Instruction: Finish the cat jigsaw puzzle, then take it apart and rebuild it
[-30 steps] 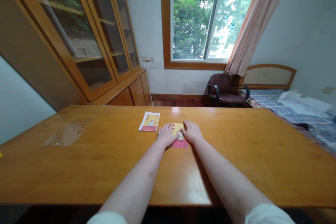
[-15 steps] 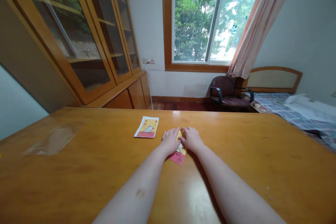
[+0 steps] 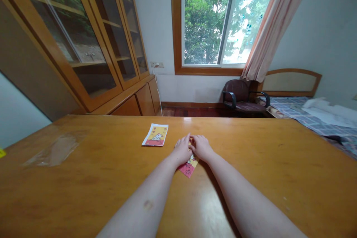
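Observation:
A small yellow-and-red printed paper (image 3: 189,168) with a cartoon animal on it lies aslant on the wooden table, its near corner pointing towards me. My left hand (image 3: 182,151) rests on its left side and my right hand (image 3: 202,148) on its right. The fingers of both hands are bent and meet at the paper's far end, closed on it there; they hide that end and much of the picture. Left of my hands lies a stack of similar printed papers (image 3: 155,137) with a white margin, untouched.
A crumpled clear plastic wrapper (image 3: 57,150) lies on the table (image 3: 111,193) at the left. At the left edge a bit of something yellow (image 3: 2,153) shows. Beyond the table stand a glass-door cabinet (image 3: 95,98), a dark armchair (image 3: 237,93) and a bed (image 3: 295,106).
My fingertips have drawn closer together at the paper's far end, with the right fingers bending more. The paper's near corner has shifted slightly left and towards me.

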`<action>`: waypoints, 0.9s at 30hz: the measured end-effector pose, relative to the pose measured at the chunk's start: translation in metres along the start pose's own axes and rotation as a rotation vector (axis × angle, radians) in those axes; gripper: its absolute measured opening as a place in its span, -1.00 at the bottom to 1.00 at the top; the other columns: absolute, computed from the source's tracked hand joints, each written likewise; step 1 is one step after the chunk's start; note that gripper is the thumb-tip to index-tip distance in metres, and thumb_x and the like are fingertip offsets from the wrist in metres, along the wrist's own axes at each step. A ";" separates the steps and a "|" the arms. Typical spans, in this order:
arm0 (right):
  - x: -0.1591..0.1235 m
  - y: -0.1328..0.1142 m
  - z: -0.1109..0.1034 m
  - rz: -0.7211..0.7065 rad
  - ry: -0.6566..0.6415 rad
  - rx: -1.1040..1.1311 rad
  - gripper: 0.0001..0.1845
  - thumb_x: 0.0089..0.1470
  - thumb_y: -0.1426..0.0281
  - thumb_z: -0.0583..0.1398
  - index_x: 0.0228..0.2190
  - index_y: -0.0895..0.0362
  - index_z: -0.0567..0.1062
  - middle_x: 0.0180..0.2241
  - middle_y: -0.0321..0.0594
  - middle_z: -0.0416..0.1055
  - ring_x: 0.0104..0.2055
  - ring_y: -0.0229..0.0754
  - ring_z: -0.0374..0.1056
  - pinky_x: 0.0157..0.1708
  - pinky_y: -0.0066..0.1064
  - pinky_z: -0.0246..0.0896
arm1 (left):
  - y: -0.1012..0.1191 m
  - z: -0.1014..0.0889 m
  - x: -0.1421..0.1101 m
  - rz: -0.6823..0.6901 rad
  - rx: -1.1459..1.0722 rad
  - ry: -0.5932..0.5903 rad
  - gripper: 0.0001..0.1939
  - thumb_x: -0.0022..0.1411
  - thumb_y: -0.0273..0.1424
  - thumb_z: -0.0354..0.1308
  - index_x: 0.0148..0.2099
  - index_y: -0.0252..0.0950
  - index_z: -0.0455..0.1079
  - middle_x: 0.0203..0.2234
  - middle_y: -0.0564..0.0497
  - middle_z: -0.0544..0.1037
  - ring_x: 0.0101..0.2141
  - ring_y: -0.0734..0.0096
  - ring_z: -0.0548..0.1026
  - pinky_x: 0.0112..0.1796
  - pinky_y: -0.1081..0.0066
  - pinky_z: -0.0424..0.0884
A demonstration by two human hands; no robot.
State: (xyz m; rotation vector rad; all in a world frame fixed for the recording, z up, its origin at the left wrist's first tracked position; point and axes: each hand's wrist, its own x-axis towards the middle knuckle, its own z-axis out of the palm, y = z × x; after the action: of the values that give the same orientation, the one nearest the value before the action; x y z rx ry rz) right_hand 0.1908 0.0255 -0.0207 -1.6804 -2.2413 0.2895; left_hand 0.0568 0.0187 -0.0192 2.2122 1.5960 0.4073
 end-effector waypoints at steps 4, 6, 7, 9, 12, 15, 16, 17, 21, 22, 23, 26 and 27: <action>-0.001 0.000 0.000 -0.022 0.022 0.002 -0.65 0.13 0.30 0.12 -0.05 0.12 0.43 -0.11 -0.11 0.42 -0.04 -0.08 0.26 -0.02 -0.32 0.06 | -0.002 0.000 -0.003 0.018 0.064 -0.058 -0.21 0.10 -0.26 -0.01 0.36 -0.34 -0.10 0.28 -0.17 0.10 0.26 0.11 0.03 0.25 0.03 -0.18; -0.002 0.001 0.000 -0.010 0.047 -0.014 -0.67 0.15 0.33 0.09 -0.07 0.14 0.43 -0.09 -0.09 0.43 -0.04 -0.08 0.26 -0.01 -0.31 0.06 | -0.001 -0.001 -0.005 0.061 0.077 -0.094 -0.08 0.03 -0.12 0.06 0.37 -0.34 -0.16 0.30 -0.19 0.05 0.28 0.04 -0.01 0.24 -0.04 -0.24; -0.002 0.001 0.000 -0.002 0.051 -0.012 -0.67 0.15 0.35 0.08 -0.06 0.14 0.43 -0.08 -0.09 0.43 -0.03 -0.08 0.26 0.00 -0.31 0.06 | -0.001 -0.002 -0.006 0.070 0.080 -0.106 -0.02 0.00 -0.08 0.09 0.37 -0.34 -0.17 0.30 -0.20 0.03 0.28 0.02 -0.03 0.24 -0.05 -0.26; -0.001 0.003 0.000 0.005 0.046 0.020 -0.66 0.13 0.41 0.06 -0.05 0.15 0.43 -0.08 -0.10 0.44 -0.02 -0.10 0.27 0.01 -0.32 0.06 | 0.000 -0.002 -0.006 0.055 0.071 -0.115 0.02 -0.03 -0.04 0.11 0.37 -0.35 -0.19 0.29 -0.23 0.04 0.28 0.00 -0.03 0.23 -0.06 -0.26; 0.002 0.007 0.003 0.008 0.046 0.120 -0.64 0.07 0.50 0.06 -0.09 0.16 0.46 -0.10 -0.12 0.47 -0.03 -0.11 0.30 0.02 -0.34 0.09 | 0.000 -0.001 -0.005 0.030 0.048 -0.101 0.03 -0.05 -0.06 0.15 0.36 -0.34 -0.19 0.28 -0.25 0.08 0.27 0.01 0.00 0.23 -0.04 -0.24; 0.006 0.013 0.008 0.005 0.061 0.286 -0.63 -0.03 0.57 0.10 -0.15 0.17 0.48 -0.15 -0.13 0.48 -0.07 -0.15 0.33 0.00 -0.34 0.14 | 0.000 0.001 -0.003 0.007 0.012 -0.068 0.08 -0.08 -0.09 0.21 0.36 -0.34 -0.22 0.25 -0.26 0.13 0.25 0.02 0.04 0.23 -0.02 -0.23; 0.007 0.014 0.011 0.005 0.068 0.371 -0.62 -0.06 0.60 0.10 -0.17 0.18 0.48 -0.17 -0.14 0.48 -0.11 -0.17 0.35 -0.03 -0.35 0.18 | -0.001 0.001 -0.002 -0.005 -0.007 -0.052 0.08 -0.09 -0.11 0.23 0.36 -0.33 -0.22 0.24 -0.25 0.14 0.25 0.03 0.06 0.23 -0.01 -0.22; 0.008 0.015 0.013 0.003 0.077 0.466 -0.60 -0.08 0.62 0.09 -0.16 0.18 0.47 -0.19 -0.15 0.48 -0.14 -0.21 0.36 -0.06 -0.37 0.21 | -0.001 0.001 -0.002 -0.016 -0.028 -0.030 0.08 -0.09 -0.15 0.24 0.36 -0.32 -0.23 0.23 -0.24 0.16 0.24 0.04 0.08 0.23 0.01 -0.20; 0.009 0.018 0.019 -0.037 0.122 0.658 -0.55 -0.10 0.64 0.09 -0.13 0.17 0.44 -0.24 -0.18 0.45 -0.24 -0.26 0.37 -0.14 -0.37 0.28 | -0.003 -0.001 -0.002 -0.043 -0.088 0.055 0.02 -0.09 -0.25 0.26 0.35 -0.26 -0.16 0.21 -0.21 0.17 0.19 0.07 0.17 0.19 0.14 0.03; 0.008 0.018 0.020 -0.043 0.127 0.659 -0.56 -0.09 0.63 0.09 -0.13 0.17 0.45 -0.24 -0.18 0.44 -0.25 -0.25 0.37 -0.15 -0.36 0.29 | -0.004 -0.001 -0.001 -0.047 -0.094 0.067 0.00 -0.09 -0.25 0.27 0.34 -0.26 -0.11 0.20 -0.21 0.17 0.18 0.07 0.18 0.16 0.18 0.08; 0.008 0.018 0.020 -0.044 0.131 0.655 -0.57 -0.08 0.62 0.10 -0.13 0.17 0.45 -0.23 -0.17 0.44 -0.24 -0.24 0.37 -0.15 -0.35 0.29 | -0.006 -0.001 -0.001 -0.044 -0.099 0.074 -0.04 -0.09 -0.25 0.27 0.33 -0.26 -0.05 0.20 -0.20 0.19 0.17 0.07 0.20 0.15 0.20 0.12; 0.007 0.017 0.019 -0.040 0.145 0.600 -0.57 -0.05 0.59 0.10 -0.10 0.16 0.44 -0.15 -0.12 0.44 -0.12 -0.19 0.36 -0.06 -0.30 0.26 | -0.010 0.000 0.002 0.014 -0.114 0.089 -0.18 -0.08 -0.30 0.28 0.24 -0.28 0.14 0.13 -0.17 0.29 0.12 0.10 0.26 0.13 0.23 0.16; 0.007 0.016 0.018 -0.045 0.146 0.559 -0.55 -0.05 0.58 0.11 -0.07 0.17 0.43 -0.11 -0.10 0.43 -0.08 -0.17 0.35 -0.02 -0.29 0.23 | -0.012 0.001 0.003 0.036 -0.123 0.097 -0.22 -0.08 -0.33 0.28 0.22 -0.29 0.18 0.10 -0.17 0.33 0.11 0.11 0.27 0.13 0.24 0.17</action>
State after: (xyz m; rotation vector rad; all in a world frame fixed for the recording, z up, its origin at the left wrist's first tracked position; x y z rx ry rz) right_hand 0.1970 0.0371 -0.0425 -1.3029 -1.8569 0.6848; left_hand 0.0485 0.0250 -0.0257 2.1603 1.5377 0.6151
